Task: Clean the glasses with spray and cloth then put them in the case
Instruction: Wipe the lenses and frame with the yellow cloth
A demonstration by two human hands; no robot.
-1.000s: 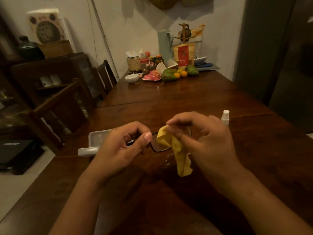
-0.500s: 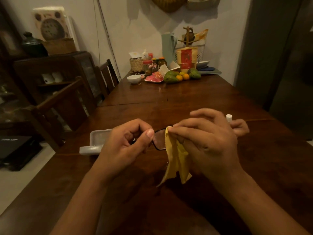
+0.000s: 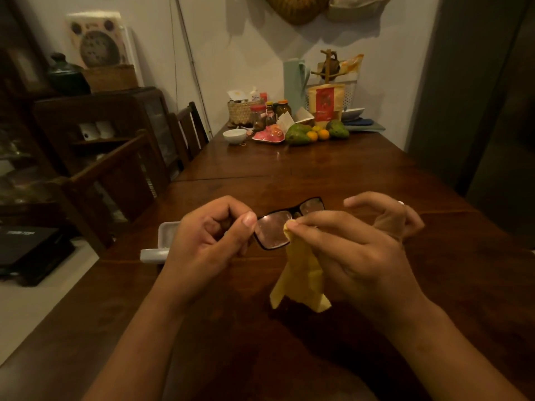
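Both grips are on the job: glasses held up, cloth on a lens.
Left grip [image 3: 208, 241] is clamped on the left end of the glasses [image 3: 272, 231], thumb and curled fingers pinching the frame above the worktop [image 3: 318, 169]. Right grip [image 3: 356, 250] pinches the yellow cloth [image 3: 301, 279] against the left lens beside the bridge, with my other fingers spread and the rest of the cloth hanging down. Both lenses look hazy and speckled, so I judge the spraying done and the wiping only partway. The right lens has no cloth on it yet. After that I must fold the glasses and put them in the white case [image 3: 166, 241], which lies open at the left, mostly hidden behind my left grip. Only the white cap of the spray [image 3: 401, 202] shows past my right grip.
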